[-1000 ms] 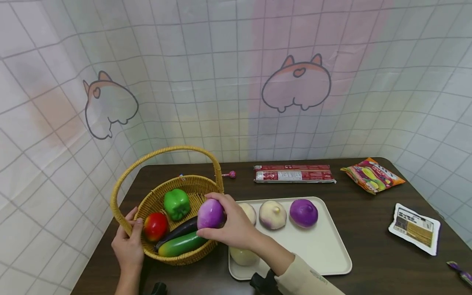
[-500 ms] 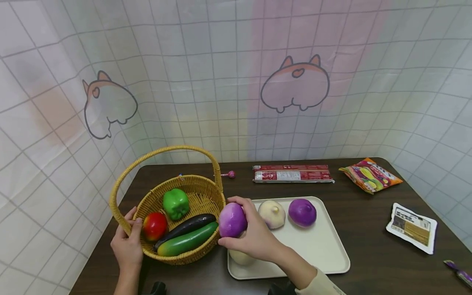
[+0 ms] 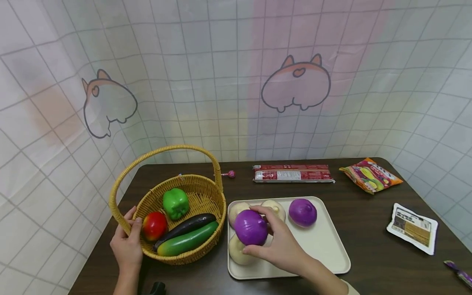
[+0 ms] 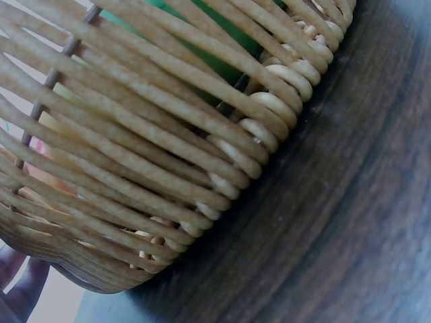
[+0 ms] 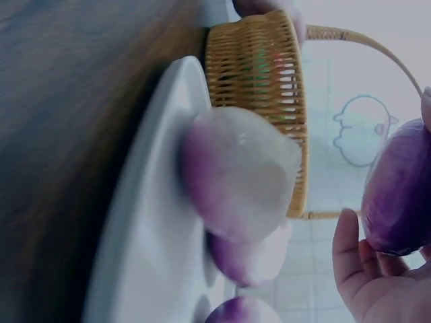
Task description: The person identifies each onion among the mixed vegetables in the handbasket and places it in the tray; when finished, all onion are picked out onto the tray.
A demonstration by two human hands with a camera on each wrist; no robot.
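My right hand [image 3: 284, 246] holds a purple turnip [image 3: 251, 228] between thumb and fingers, over the left part of the white tray [image 3: 317, 250]. In the right wrist view the held turnip [image 5: 401, 192] is raised above a white-and-purple turnip [image 5: 236, 175] on the tray. A pale turnip [image 3: 239, 250] lies partly hidden behind the held one. Farther right on the tray sits another purple turnip [image 3: 302, 212]. My left hand [image 3: 127, 246] grips the left rim of the wicker basket [image 3: 195, 256]. Inside lie a green bell pepper [image 3: 175, 204], a red fruit [image 3: 155, 226], an eggplant [image 3: 188, 228] and a green, cucumber-like vegetable [image 3: 189, 239].
Behind the tray lie long red packets [image 3: 293, 173]. A lollipop [image 3: 230, 174] is by the basket's back. To the right are an orange snack bag [image 3: 370, 176], a white pouch [image 3: 413, 228] and a purple wrapped candy [image 3: 458, 273]. The basket handle [image 3: 167, 150] arches high.
My right hand has carried the turnip from over the basket rightward to over the tray, and the turnip now shows a darker purple side. My left hand stays on the basket.
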